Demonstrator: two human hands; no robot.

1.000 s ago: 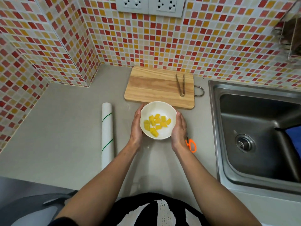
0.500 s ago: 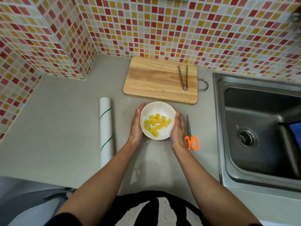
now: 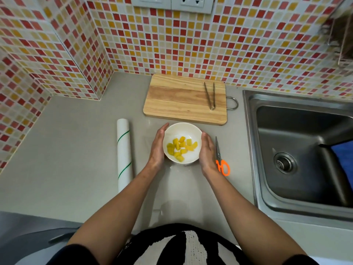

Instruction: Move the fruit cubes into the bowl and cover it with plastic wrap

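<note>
Head view
My hands: left hand [image 3: 157,148] and right hand [image 3: 207,153] cupped against the sides of the round white bowl [image 3: 182,131], fingers straight
Fruit: yellow fruit cubes [image 3: 181,148] inside bowl
Bowl: on grey table [image 3: 76,150], between white plastic wrap roll [image 3: 124,155] and orange-handled scissors [image 3: 221,159]

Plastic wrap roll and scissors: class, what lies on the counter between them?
In the head view, the white bowl of fruit cubes sits between the roll and scissors, cupped by the left hand and right hand.

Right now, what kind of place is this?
Most likely a home kitchen counter: steel sink on the right, mosaic-tiled wall with sockets, and a wooden cutting board.
</note>
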